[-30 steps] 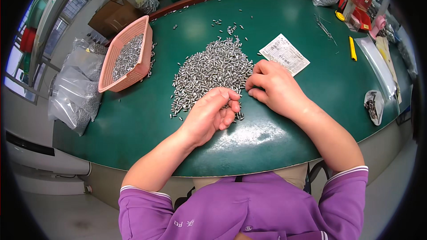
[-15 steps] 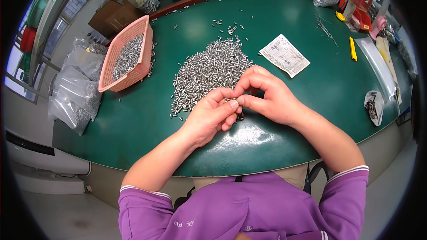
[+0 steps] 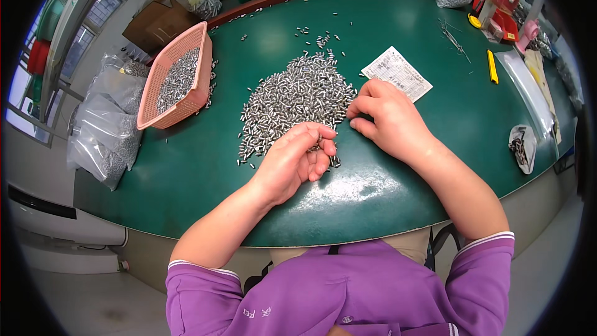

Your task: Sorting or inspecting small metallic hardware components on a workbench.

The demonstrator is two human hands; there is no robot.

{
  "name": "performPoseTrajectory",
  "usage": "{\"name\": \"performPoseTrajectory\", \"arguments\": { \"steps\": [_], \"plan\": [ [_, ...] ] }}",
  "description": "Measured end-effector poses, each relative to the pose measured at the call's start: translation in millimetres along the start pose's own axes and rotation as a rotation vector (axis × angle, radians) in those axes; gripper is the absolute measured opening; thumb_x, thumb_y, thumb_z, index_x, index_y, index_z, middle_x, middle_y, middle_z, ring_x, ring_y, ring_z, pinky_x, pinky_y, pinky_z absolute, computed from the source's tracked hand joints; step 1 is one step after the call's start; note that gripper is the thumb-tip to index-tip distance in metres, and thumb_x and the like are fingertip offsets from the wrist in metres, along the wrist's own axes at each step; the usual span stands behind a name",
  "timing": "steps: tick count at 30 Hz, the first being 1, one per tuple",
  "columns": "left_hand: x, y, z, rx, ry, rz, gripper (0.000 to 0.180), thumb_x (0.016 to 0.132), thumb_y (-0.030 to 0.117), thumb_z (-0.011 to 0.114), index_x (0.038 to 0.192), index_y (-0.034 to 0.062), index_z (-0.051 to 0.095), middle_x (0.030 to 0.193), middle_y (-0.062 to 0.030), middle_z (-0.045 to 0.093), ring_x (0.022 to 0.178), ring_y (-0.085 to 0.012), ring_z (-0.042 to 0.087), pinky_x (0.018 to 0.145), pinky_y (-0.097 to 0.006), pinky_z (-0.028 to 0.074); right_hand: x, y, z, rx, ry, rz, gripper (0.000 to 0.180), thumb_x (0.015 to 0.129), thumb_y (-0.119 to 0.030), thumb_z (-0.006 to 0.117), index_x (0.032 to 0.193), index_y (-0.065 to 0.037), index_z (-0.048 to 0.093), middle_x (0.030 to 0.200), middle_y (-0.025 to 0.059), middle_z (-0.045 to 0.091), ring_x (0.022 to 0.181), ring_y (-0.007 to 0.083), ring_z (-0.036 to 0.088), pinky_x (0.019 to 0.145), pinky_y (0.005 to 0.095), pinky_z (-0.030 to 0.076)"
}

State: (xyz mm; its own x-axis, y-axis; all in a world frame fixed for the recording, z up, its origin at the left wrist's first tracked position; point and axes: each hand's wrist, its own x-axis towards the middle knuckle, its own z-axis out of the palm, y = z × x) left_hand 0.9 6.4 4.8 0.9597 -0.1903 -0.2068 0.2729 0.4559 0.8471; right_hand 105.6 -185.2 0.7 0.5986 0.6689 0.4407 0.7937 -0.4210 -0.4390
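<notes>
A heap of small silvery cylindrical metal pieces [image 3: 292, 96] lies in the middle of the green table. My left hand [image 3: 295, 158] is at the heap's lower right edge, fingers curled round a few of these metal pieces, which show partly between thumb and fingers. A few more pieces [image 3: 335, 161] show just beside its fingertips. Next to the heap's right edge, my right hand [image 3: 388, 121] is lowered with thumb and forefinger slightly apart. Nothing shows between those two tips; its other fingers are partly hidden.
A pink basket [image 3: 171, 118] of similar pieces stands left, beside filled clear bags [image 3: 112, 130]. A printed paper slip [image 3: 404, 74] lies beyond my right hand. Farther right are thin wires [image 3: 455, 42], a yellow cutter [image 3: 493, 67] and a small white pouch [image 3: 522, 149] with dark bits.
My hands were together, fingertips meeting over a small piece. Now the right hand has moved away to the right, to the heap's edge, while the left stays curled in nearly the same place.
</notes>
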Motion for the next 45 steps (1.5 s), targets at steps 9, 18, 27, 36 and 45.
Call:
{"name": "performPoseTrajectory", "arguments": {
  "steps": [9, 18, 27, 36, 45],
  "plan": [
    [-0.7, -0.1, 1.1, 0.077, 0.015, -0.054, 0.016, 0.094, 0.012, 0.050, 0.107, 0.0039, 0.051, 0.087, -0.0047, 0.056, 0.060, -0.0063, 0.048, 0.051, -0.019, 0.039, 2.8, -16.2, 2.7, 0.549, -0.079, 0.116, 0.008, 0.081, -0.009, 0.067, 0.087, -0.006, 0.064, 0.086, 0.0044, 0.055, 0.085, 0.0183, 0.055, 0.075, 0.0293, 0.046],
    [-0.4, -0.2, -0.1, 0.045, 0.010, -0.026, 0.012, 0.094, 0.012, 0.051, 0.103, 0.0045, 0.052, 0.083, -0.0039, 0.056, 0.061, -0.0060, 0.049, 0.051, -0.019, 0.040, 2.3, -21.5, 6.2, 0.798, -0.108, 0.192, 0.009, 0.083, -0.009, 0.066, 0.091, -0.006, 0.064, 0.088, 0.0021, 0.056, 0.083, 0.0145, 0.055, 0.074, 0.0278, 0.046],
    [0.5, 0.0, -3.5, -0.009, 0.036, 0.014, 0.021, 0.098, 0.022, 0.040, 0.104, 0.0045, 0.051, 0.086, -0.0060, 0.056, 0.064, -0.0114, 0.051, 0.052, -0.023, 0.039, -1.6, -12.3, 15.9, 0.122, -0.023, -0.044, 0.011, 0.071, -0.013, 0.068, 0.080, -0.009, 0.063, 0.085, 0.0073, 0.054, 0.084, 0.0277, 0.055, 0.074, 0.0398, 0.046],
    [1.3, -0.5, -3.6, 0.020, 0.063, 0.031, 0.017, 0.097, 0.021, 0.043, 0.102, 0.0057, 0.050, 0.086, -0.0052, 0.056, 0.062, -0.0095, 0.049, 0.049, -0.021, 0.037, -0.1, -16.1, 19.8, 0.104, 0.017, -0.053, 0.008, 0.071, -0.013, 0.066, 0.074, -0.007, 0.061, 0.083, 0.0075, 0.054, 0.084, 0.0280, 0.055, 0.073, 0.0407, 0.045],
    [1.4, 1.7, 1.1, 0.072, 0.150, 0.022, 0.013, 0.095, 0.013, 0.046, 0.103, 0.0035, 0.051, 0.086, -0.0057, 0.054, 0.059, -0.0080, 0.045, 0.045, -0.018, 0.035, 2.2, -16.2, 18.6, 0.106, 0.035, -0.027, 0.008, 0.073, -0.013, 0.066, 0.077, -0.008, 0.062, 0.084, 0.0070, 0.055, 0.083, 0.0267, 0.055, 0.073, 0.0383, 0.046]
  ]
}}
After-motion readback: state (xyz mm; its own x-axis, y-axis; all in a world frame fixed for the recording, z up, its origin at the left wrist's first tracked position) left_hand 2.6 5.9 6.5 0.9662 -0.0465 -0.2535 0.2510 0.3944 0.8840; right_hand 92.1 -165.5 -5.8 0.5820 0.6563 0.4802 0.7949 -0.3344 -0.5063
